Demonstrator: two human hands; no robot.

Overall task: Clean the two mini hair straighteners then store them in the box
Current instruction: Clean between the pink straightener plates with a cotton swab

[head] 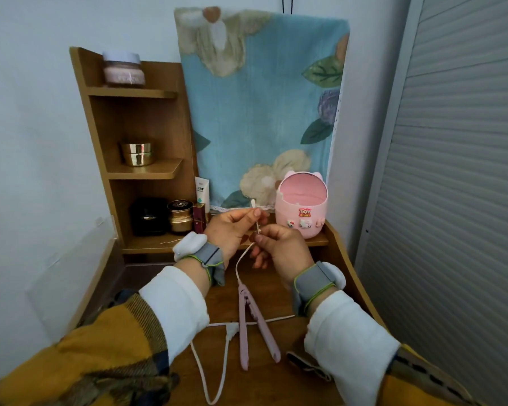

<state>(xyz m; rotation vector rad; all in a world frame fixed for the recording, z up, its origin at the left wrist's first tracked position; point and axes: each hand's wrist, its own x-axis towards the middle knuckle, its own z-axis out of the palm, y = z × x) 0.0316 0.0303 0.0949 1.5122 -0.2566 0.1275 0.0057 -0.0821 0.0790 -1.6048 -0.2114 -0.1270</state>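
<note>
Here, a thin white cotton swab (255, 215) is pinched between both hands above the brown wooden table (282, 291). The left hand (232, 230) has its grip closed on the swab just below the fluffy upper tip, thumb against forefinger, while the right hand (282, 250) is closed on the lower end of the stick. Neither hand has hold of a straightener.

One slim pale-pink plastic mini hair straightener (254, 323) is seen lying on the table at 6 o'clock from the hands, its two arms splayed apart toward the near edge and its hinge end pointing toward the hands. Its thin white cord (241, 259) runs up from the hinge toward the hands; more cord (226, 373) is looped across the table at 7 o'clock. A second straightener cannot be made out.

At 2 o'clock from the hands stands a round pink plastic bin with ears and cartoon stickers (301, 209), its mouth open; whether it is the storage box cannot be told.

The straightener is judged light, rigid and rather smooth, so it would be best taken by the hinge end or along one arm, with the plates left exposed for wiping. The swab is flimsy and would bend under firm pressure. The trailing cord could snag when the tool is lifted.
</note>
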